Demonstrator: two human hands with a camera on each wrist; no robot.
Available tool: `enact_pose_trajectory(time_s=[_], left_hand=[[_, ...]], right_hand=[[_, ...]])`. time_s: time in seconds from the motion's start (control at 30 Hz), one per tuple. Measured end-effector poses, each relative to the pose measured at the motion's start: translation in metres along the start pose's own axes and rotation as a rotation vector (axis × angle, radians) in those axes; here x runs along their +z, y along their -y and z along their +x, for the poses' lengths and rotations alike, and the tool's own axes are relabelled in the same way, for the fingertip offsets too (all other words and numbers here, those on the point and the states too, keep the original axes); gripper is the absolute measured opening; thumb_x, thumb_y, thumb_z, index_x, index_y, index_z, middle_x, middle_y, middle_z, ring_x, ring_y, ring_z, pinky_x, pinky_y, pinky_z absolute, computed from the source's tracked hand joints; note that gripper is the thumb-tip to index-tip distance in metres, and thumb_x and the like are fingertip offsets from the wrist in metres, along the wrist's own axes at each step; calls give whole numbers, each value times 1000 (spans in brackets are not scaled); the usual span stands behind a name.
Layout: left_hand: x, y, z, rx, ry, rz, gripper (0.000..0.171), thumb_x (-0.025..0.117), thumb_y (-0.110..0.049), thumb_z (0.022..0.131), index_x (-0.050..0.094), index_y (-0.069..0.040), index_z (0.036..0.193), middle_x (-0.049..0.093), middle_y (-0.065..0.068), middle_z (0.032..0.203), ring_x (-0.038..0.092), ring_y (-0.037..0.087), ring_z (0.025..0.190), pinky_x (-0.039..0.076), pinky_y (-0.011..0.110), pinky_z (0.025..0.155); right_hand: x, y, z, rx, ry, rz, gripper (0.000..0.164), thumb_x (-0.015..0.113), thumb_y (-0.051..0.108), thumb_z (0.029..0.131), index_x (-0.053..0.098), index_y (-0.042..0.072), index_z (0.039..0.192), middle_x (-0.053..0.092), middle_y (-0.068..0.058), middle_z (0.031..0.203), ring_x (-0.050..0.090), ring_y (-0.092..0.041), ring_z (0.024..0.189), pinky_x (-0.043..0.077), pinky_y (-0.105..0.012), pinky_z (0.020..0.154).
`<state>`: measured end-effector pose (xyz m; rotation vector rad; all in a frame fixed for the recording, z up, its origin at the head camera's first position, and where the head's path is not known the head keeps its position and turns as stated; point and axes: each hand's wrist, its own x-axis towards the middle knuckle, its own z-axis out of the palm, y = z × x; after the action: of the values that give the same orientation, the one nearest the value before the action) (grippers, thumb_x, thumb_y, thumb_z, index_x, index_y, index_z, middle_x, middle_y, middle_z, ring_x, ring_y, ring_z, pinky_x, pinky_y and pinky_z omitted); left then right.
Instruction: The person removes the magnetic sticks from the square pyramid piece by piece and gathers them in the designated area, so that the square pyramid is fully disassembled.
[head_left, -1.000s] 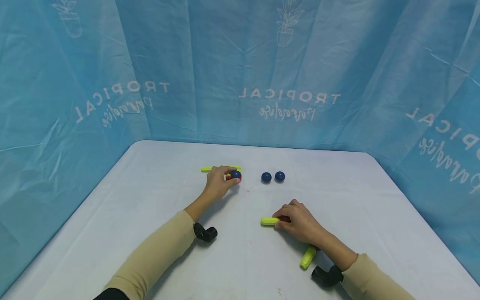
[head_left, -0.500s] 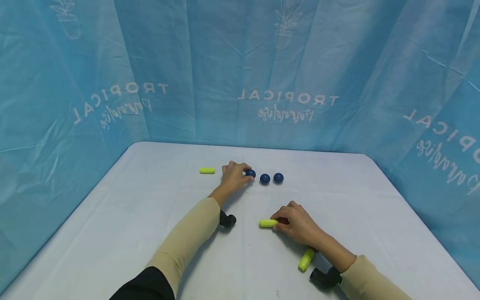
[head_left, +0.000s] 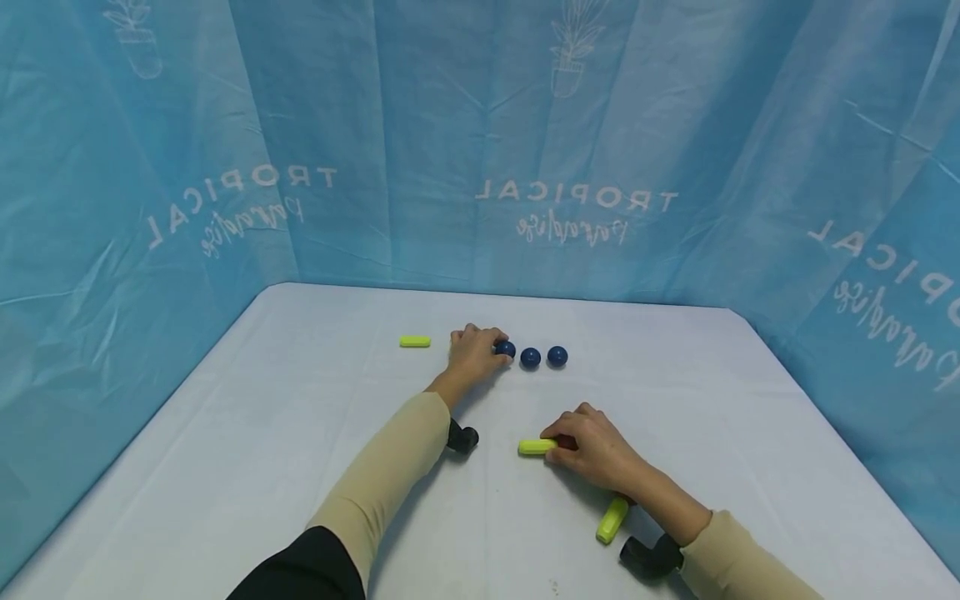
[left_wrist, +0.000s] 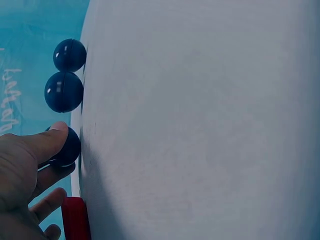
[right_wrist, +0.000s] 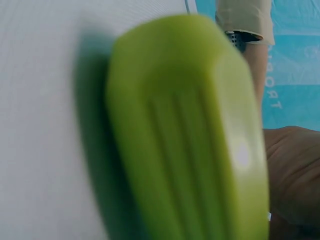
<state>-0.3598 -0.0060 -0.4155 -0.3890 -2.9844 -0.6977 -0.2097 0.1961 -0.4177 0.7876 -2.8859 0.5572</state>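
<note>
My left hand (head_left: 474, 354) pinches a dark blue ball (head_left: 507, 350) between thumb and fingers, low over the table's far part. Just right of it are two matching balls, one nearer (head_left: 530, 358) and one farther right (head_left: 557, 357). In the left wrist view, the thumb lies across the ball (left_wrist: 71, 150), and a red block (left_wrist: 76, 218) stands below the spread lower fingers. Nearer the front, my right hand (head_left: 596, 448) grips a yellow-green bar (head_left: 534, 447), whose right end the fingers hide. Beneath that wrist lies another yellow-green bar (head_left: 613, 521); its grooved surface (right_wrist: 185, 135) fills the right wrist view.
A short yellow-green piece (head_left: 415, 341) lies left of my left hand. White cloth (head_left: 285, 417) covers the table, and a blue printed curtain (head_left: 480, 150) rises along its back and sides. A black wrist camera (head_left: 649, 557) sits low by the right sleeve.
My left hand has carried the ball rightward, away from the red and yellow-green pieces, to beside the other two balls, moving only slightly in the last half second. The right hand stays in place.
</note>
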Motion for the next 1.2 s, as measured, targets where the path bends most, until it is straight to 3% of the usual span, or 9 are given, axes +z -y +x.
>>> enact_pose_trajectory(time_s=[0.37, 0.7, 0.83, 0.97, 1.07, 1.2], left_hand=[[1, 0, 1, 16, 6, 50, 44, 69, -35, 85, 60, -20, 126, 64, 0, 125, 49, 22, 115, 26, 44, 105], [0, 0, 1, 15, 14, 71, 46, 68, -35, 86, 58, -20, 128, 62, 1, 128, 49, 22, 115, 26, 45, 105], [-3, 0, -3, 49, -30, 69, 49, 68, -35, 85, 56, -20, 130, 60, 3, 128, 46, 24, 118, 27, 46, 105], [-10, 1, -13, 85, -125, 25, 47, 65, -35, 88, 55, -20, 131, 56, 5, 127, 41, 25, 122, 27, 48, 105], [-17, 4, -29, 106, -178, -51, 41, 63, -31, 90, 57, -19, 128, 56, 5, 125, 41, 25, 121, 29, 47, 102], [-22, 7, -60, 137, -153, -197, 34, 62, -26, 90, 61, -15, 122, 62, 4, 118, 46, 23, 114, 32, 46, 97]], right_hand=[[-16, 0, -8, 130, 54, -44, 46, 80, 30, 72, 67, 17, 114, 67, 2, 105, 46, -13, 92, 40, -33, 78], [-20, -8, -16, 161, 59, -40, 43, 80, 29, 72, 69, 17, 112, 71, 4, 102, 47, -11, 92, 38, -31, 77], [-17, -9, -17, 155, 46, -32, 40, 79, 28, 74, 70, 18, 111, 71, 5, 101, 46, -10, 89, 38, -30, 77], [-15, -8, -18, 135, 27, -31, 39, 78, 30, 75, 69, 18, 111, 70, 6, 101, 46, -9, 88, 37, -31, 77], [-13, -7, -18, 122, 14, -26, 38, 77, 31, 76, 69, 19, 111, 70, 7, 100, 46, -8, 88, 37, -30, 77], [-13, -8, -16, 109, -3, -14, 37, 76, 32, 77, 70, 19, 110, 71, 7, 99, 45, -8, 87, 37, -30, 76]])
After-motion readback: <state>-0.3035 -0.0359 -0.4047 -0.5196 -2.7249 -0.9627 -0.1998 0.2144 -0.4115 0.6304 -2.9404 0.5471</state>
